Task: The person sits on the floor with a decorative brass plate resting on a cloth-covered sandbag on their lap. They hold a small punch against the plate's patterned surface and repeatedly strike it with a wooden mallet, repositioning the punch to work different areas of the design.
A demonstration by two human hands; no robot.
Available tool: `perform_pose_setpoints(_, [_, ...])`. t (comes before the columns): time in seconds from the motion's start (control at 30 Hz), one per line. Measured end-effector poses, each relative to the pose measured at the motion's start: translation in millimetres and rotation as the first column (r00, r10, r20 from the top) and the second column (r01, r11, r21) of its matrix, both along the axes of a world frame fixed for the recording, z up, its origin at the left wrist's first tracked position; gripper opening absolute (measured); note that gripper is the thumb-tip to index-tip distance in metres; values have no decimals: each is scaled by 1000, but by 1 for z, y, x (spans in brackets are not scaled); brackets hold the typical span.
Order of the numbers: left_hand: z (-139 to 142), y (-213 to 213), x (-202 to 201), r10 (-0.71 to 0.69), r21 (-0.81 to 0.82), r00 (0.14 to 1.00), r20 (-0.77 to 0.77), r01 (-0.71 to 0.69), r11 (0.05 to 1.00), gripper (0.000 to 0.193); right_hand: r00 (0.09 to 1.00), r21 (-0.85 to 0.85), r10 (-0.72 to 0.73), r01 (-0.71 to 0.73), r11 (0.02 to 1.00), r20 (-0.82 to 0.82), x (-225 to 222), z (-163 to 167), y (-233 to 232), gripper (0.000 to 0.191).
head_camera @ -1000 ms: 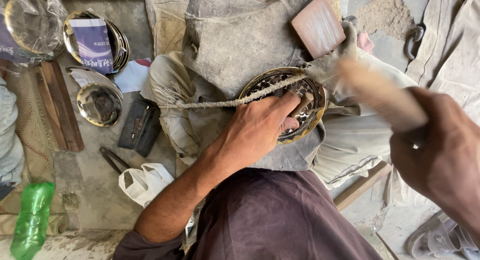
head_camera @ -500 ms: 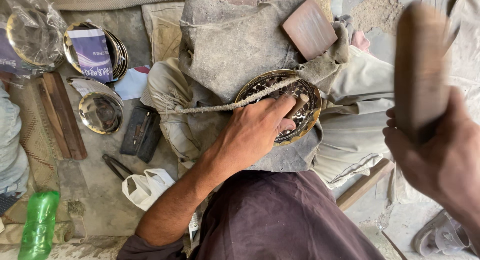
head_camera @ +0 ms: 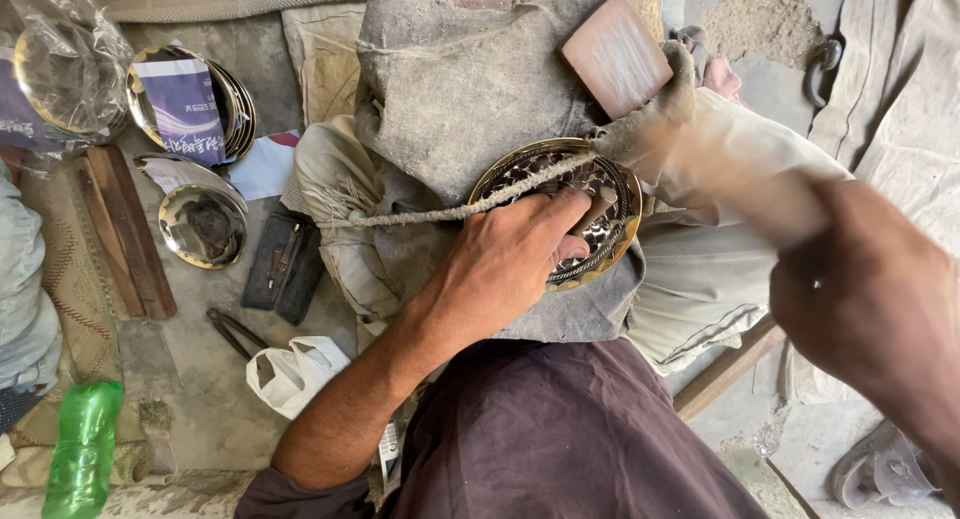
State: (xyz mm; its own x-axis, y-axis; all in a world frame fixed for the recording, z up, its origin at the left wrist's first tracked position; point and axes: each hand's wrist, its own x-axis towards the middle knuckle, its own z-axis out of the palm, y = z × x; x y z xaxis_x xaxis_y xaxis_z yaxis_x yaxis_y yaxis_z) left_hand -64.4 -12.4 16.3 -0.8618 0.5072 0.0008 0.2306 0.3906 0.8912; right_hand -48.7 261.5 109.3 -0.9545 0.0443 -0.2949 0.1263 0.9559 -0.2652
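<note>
Left hand [head_camera: 510, 259] lies on a patterned brass plate [head_camera: 600, 204], fingers pinching a small punch upright to keep it steady. Right hand [head_camera: 870, 299] is closed around a blurred wooden mallet [head_camera: 720, 169]. A cord [head_camera: 440, 214] straps the plate against the grey padded block [head_camera: 460, 89].

The round tray [head_camera: 600, 194] lies on a cloth pad [head_camera: 460, 99], a cord [head_camera: 440, 214] across it; left of it lie a small bowl [head_camera: 203, 226], pliers [head_camera: 235, 331] and, nearest, a bottle [head_camera: 80, 449].

Round brass plate [head_camera: 600, 234] with pierced pattern, flat on grey cloth, blurred wooden mallet [head_camera: 745, 179] above it
</note>
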Motion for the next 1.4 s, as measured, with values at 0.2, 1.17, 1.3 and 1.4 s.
perform_pose_setpoints(0.2, [-1, -1, 1, 11, 2, 999, -43, -11, 1000, 39, 999, -129, 4, -9, 992, -38, -2, -5, 4, 50])
perform_pose_setpoints(1.17, [-4, 0, 2, 21, -39, 998, -56, -23, 999, 35, 979, 64, 203, -201, 978, -31, 12, -6, 14, 47])
perform_pose_setpoints(1.3, [-4, 0, 6, 61, -40, 996, -65, -64, 997, 32, 934, 171, 324, -298, 939, -151, 17, -15, 25, 52])
perform_pose_setpoints(1.4, [-4, 0, 8, 79, -40, 993, -91, -83, 996, 35, 1000, -139, 15, -19, 990, -27, 17, -19, 31, 58])
